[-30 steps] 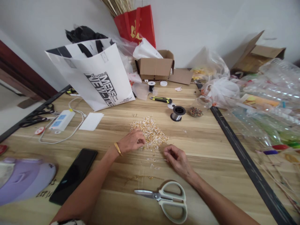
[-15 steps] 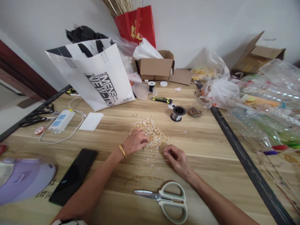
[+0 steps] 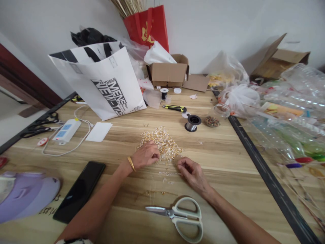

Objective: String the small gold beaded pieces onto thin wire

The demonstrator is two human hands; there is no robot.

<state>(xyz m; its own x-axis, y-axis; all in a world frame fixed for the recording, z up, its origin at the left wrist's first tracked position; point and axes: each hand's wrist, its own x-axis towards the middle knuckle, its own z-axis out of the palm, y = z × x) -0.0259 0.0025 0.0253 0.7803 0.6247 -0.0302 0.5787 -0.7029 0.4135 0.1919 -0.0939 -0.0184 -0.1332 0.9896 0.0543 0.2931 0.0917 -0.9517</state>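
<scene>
A loose pile of gold and clear beads (image 3: 166, 140) lies mid-table. My left hand (image 3: 146, 154), a gold bangle on its wrist, rests at the pile's near left edge with fingers curled together; whatever is in them is hidden. To the right, my right hand (image 3: 190, 171) has thumb and fingertips closed in a pinch beside the end of a silver-coloured chain (image 3: 169, 174). What it pinches is too small to make out. Nearer to me are a gold chain (image 3: 162, 192) and white-handled scissors (image 3: 177, 217), blades pointing left.
Beyond the pile stand a wire spool (image 3: 192, 123), a yellow-black utility knife (image 3: 174, 108) and a jar of small beads (image 3: 215, 117). A black phone (image 3: 80, 191) and a power strip (image 3: 67, 131) lie left. Plastic bottles (image 3: 286, 132) crowd the right side. A white bag (image 3: 101, 84) stands behind.
My left hand has shifted slightly left and toward me, at the edge of the pile. My right hand has hardly moved.
</scene>
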